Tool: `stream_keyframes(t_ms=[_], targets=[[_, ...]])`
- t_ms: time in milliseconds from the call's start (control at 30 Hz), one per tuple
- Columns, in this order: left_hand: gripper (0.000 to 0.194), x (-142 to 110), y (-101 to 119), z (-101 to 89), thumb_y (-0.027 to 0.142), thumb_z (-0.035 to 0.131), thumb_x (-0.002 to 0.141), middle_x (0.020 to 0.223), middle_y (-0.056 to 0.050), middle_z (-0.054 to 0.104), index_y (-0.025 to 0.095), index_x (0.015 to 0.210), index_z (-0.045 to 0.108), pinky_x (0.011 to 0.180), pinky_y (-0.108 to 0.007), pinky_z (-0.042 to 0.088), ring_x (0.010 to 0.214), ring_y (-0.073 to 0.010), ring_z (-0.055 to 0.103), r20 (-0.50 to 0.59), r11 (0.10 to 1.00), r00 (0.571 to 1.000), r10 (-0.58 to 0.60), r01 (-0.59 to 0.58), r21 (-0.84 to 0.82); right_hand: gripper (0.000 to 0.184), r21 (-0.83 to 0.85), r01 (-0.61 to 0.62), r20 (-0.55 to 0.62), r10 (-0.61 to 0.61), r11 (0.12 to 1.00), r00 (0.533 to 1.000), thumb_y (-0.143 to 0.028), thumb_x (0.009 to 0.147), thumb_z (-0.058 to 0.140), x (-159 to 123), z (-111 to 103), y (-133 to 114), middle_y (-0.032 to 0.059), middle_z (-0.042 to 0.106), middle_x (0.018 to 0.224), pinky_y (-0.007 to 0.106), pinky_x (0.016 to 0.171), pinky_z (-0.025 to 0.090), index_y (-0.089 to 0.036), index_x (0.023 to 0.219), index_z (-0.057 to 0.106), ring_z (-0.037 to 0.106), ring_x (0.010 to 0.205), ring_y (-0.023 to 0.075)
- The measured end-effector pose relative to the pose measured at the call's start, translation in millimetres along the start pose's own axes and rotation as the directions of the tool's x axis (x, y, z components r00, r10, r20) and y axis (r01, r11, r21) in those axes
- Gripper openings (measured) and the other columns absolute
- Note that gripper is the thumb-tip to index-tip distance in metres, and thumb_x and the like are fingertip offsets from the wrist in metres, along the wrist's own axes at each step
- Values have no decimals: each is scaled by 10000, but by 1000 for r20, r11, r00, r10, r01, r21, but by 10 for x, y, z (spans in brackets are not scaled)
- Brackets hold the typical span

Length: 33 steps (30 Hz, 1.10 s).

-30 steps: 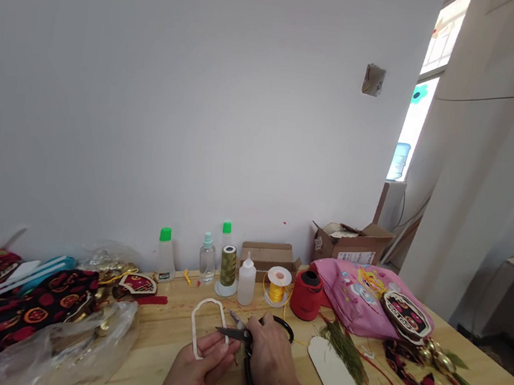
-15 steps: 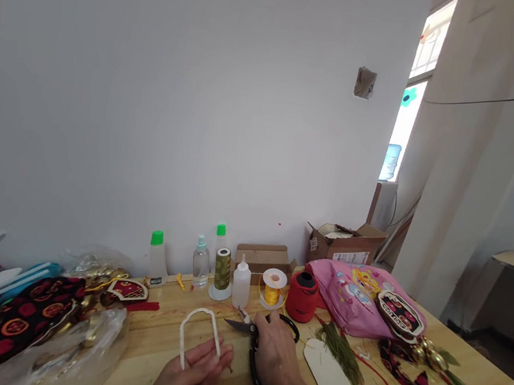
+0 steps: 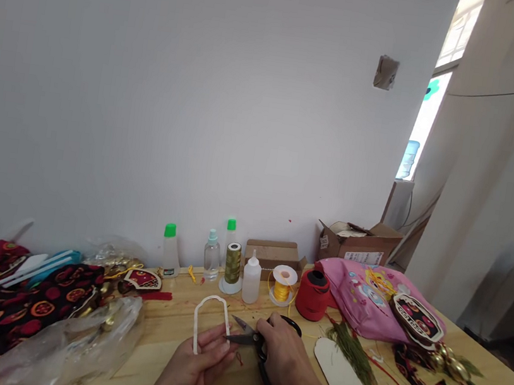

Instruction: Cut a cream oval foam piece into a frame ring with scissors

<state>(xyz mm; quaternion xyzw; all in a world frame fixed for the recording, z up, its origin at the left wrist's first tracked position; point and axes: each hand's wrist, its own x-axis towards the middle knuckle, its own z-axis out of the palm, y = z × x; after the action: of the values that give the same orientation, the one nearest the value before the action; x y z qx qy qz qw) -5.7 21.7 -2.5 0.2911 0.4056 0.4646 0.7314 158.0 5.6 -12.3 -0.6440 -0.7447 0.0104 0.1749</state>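
A thin white arched frame [image 3: 214, 299] is pinched upright in my left hand [image 3: 199, 363], its open end down among the fingers. A bit of red thread [image 3: 240, 359] hangs by the fingertips of that hand. My right hand [image 3: 284, 356] grips black-handled scissors [image 3: 244, 336] with the blades parted. The blades point left, and the lower tip is right at the frame's right leg, close to the left fingers; whether it touches, I cannot tell. To the right of my right hand, a flat white board [image 3: 340, 375] with scalloped ends lies on the wooden table [image 3: 156, 331].
Along the wall stand a squeeze bottle [image 3: 251, 281], an olive thread cone [image 3: 232, 265], a yellow cord spool [image 3: 282, 288] and a red thread cone [image 3: 312, 296]. A pink bag [image 3: 357, 296] and green tassel [image 3: 353, 356] lie right. Patterned fabric [image 3: 30, 307] and a plastic bag [image 3: 116, 338] lie left.
The scissors have moved left with my right hand, their blades opening wider as they reach the white frame. The whole view has shifted slightly left.
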Motion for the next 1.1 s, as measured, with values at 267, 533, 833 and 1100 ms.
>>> stream_keyframes(t_ms=[267,533,833,1100], targets=[[342,-18,47,22,-78,530,608,968,-157,645,26,932,556,676,-271,543,842,-237,622,-5,999,999,-42,42,-3,232,-23,-55,31,56,998,998,-66,715,373,15,-10,-15,33,531,792,242,533,225,-209,804,533,491,684,143],[361,29,-6,53,-38,483,689,967,-173,642,28,1043,484,849,-336,464,969,-241,559,53,997,998,24,-20,-71,238,-17,-76,14,76,997,997,-64,693,391,0,-10,-1,37,535,795,241,547,235,-212,807,539,495,714,152],[397,35,-20,26,-35,498,696,997,-177,631,30,1086,464,853,-363,462,949,-254,569,63,997,998,-1,6,-81,240,-23,-76,23,76,997,997,-80,731,355,23,-8,-15,43,544,786,235,539,253,-210,798,545,508,692,152],[359,-18,-39,86,-47,457,716,997,-182,628,18,1068,462,832,-337,481,920,-242,587,13,996,999,43,-42,-81,246,-35,-143,20,143,989,989,-80,736,353,22,-44,-79,55,561,790,241,546,271,-210,787,556,529,695,166]])
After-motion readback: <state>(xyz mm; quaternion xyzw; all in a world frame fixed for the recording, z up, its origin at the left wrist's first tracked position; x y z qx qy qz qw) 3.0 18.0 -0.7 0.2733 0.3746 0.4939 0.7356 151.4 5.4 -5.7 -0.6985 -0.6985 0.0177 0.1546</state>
